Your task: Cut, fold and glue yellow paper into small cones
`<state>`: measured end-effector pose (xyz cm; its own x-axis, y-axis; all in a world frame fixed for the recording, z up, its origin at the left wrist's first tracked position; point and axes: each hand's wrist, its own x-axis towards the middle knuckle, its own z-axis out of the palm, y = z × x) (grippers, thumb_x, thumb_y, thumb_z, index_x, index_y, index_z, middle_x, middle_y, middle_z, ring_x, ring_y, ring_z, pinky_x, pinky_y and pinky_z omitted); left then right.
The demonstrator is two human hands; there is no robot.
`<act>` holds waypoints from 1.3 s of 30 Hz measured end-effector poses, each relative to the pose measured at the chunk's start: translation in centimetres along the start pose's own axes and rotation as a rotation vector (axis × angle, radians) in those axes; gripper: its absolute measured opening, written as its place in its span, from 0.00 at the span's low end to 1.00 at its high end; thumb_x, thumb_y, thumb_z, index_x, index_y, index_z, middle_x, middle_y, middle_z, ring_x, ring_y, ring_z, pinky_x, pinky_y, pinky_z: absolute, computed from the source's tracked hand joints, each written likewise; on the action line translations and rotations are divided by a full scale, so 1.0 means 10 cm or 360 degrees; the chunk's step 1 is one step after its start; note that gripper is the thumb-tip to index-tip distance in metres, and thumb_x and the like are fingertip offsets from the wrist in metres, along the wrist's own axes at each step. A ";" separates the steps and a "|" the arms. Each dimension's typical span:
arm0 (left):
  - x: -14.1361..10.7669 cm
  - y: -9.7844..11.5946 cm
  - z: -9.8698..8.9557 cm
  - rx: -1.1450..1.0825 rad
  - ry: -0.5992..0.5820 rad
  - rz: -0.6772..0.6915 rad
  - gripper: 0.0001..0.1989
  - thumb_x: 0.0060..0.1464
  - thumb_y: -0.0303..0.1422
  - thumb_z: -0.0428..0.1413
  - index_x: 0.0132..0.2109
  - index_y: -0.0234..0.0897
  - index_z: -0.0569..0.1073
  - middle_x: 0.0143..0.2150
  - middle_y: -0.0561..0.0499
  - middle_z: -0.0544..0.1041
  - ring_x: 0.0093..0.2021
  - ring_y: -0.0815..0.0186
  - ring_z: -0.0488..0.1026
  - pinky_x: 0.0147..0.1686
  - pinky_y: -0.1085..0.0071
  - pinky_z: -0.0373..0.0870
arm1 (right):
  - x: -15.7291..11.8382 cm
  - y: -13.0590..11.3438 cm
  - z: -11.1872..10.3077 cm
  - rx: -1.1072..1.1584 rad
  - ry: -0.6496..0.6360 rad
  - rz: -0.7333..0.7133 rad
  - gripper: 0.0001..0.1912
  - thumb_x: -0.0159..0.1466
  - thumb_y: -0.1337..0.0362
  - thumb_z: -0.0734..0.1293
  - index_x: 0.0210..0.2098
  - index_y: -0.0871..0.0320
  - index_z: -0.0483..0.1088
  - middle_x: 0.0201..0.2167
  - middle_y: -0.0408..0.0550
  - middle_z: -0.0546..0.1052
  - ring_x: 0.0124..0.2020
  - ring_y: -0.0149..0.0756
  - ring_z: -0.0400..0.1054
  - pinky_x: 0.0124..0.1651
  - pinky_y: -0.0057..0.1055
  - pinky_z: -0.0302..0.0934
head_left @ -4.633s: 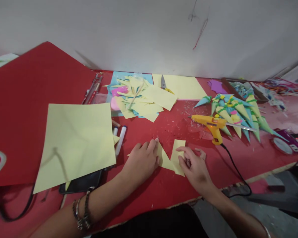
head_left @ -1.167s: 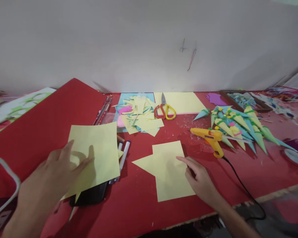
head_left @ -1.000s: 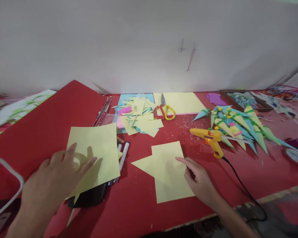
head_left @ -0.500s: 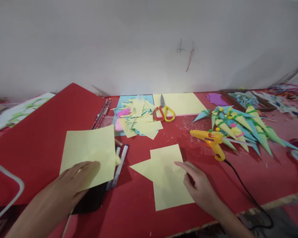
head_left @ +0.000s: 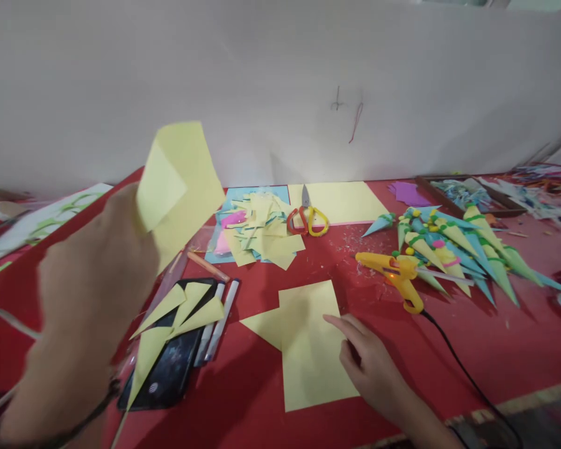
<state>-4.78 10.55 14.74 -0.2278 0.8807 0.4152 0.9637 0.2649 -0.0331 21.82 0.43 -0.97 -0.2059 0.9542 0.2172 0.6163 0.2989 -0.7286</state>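
My left hand [head_left: 100, 268] is raised at the left, closed on a pale yellow paper sheet [head_left: 194, 168] that bends upward; its fingertips are hidden behind the hand and paper. Below it, several cut yellow paper pieces [head_left: 194, 312] lie across a black phone [head_left: 172, 365]. My right hand [head_left: 367, 349] rests with its index finger stretched out on another yellow sheet [head_left: 308, 374]. From under that sheet's left side, a pointed yellow paper piece [head_left: 264, 326] sticks out.
Two markers [head_left: 222, 324] lie beside the phone. Further back are paper scraps [head_left: 266, 224], scissors [head_left: 308, 218] and a large yellow sheet [head_left: 346, 196]. To the right, a yellow glue gun [head_left: 397, 274] with a trailing cord lies near several paper cones [head_left: 453, 237] and a tray [head_left: 509, 206].
My left hand has lifted its yellow sheet up and back, uncovering the phone and the cut pieces on it. My right hand stays on the other sheet.
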 end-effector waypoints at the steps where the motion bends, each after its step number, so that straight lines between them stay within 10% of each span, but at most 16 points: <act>1: 0.05 0.20 -0.04 -0.0025 0.0014 0.0073 0.19 0.59 0.31 0.38 0.57 0.32 0.57 0.44 0.42 0.72 0.42 0.47 0.72 0.34 0.50 0.69 | 0.00 0.01 0.00 -0.0005 0.0000 -0.0006 0.24 0.55 0.77 0.53 0.49 0.61 0.64 0.31 0.47 0.69 0.27 0.30 0.65 0.30 0.23 0.62; 5: 0.22 0.93 0.04 -0.0239 0.0048 0.0567 0.25 0.57 0.22 0.39 0.61 0.35 0.46 0.54 0.41 0.64 0.40 0.56 0.73 0.34 0.59 0.70 | 0.00 0.03 0.01 0.0001 0.0018 -0.0005 0.26 0.53 0.78 0.53 0.50 0.60 0.64 0.32 0.48 0.70 0.30 0.31 0.66 0.33 0.24 0.63; 10: 0.18 1.60 0.63 -0.0323 -0.0178 0.0999 0.25 0.56 0.20 0.40 0.60 0.36 0.53 0.52 0.43 0.66 0.43 0.62 0.70 0.34 0.70 0.70 | -0.01 0.06 -0.02 0.0094 -0.0006 -0.0048 0.31 0.51 0.79 0.52 0.52 0.57 0.64 0.38 0.49 0.72 0.38 0.33 0.68 0.40 0.27 0.64; 18: -0.11 1.98 1.20 -0.0469 -0.0336 0.1334 0.22 0.57 0.22 0.42 0.57 0.44 0.57 0.51 0.44 0.67 0.47 0.60 0.67 0.36 0.67 0.70 | 0.00 0.03 -0.02 0.0054 -0.0001 -0.0040 0.26 0.55 0.77 0.53 0.50 0.59 0.66 0.34 0.50 0.73 0.34 0.32 0.68 0.35 0.25 0.65; 28: -0.07 1.77 1.16 -0.0787 -0.0556 0.1698 0.29 0.58 0.38 0.46 0.63 0.35 0.47 0.62 0.40 0.55 0.60 0.58 0.54 0.56 0.61 0.55 | 0.00 0.05 -0.03 0.0073 -0.0008 -0.0055 0.24 0.58 0.75 0.54 0.51 0.57 0.66 0.37 0.50 0.74 0.37 0.33 0.70 0.39 0.27 0.66; 39: -0.65 0.60 0.71 -0.0850 -0.0841 0.1895 0.25 0.55 0.35 0.51 0.59 0.41 0.56 0.57 0.46 0.64 0.57 0.59 0.60 0.53 0.63 0.59 | -0.10 0.09 -0.02 -0.0087 0.0056 -0.0216 0.18 0.60 0.73 0.57 0.44 0.54 0.72 0.37 0.50 0.74 0.38 0.32 0.70 0.39 0.26 0.66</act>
<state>1.52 9.20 5.39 0.8407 0.5415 -0.0064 0.5220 -0.8072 0.2756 22.78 -0.23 -1.72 -0.2636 0.9047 0.3347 0.6252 0.4245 -0.6549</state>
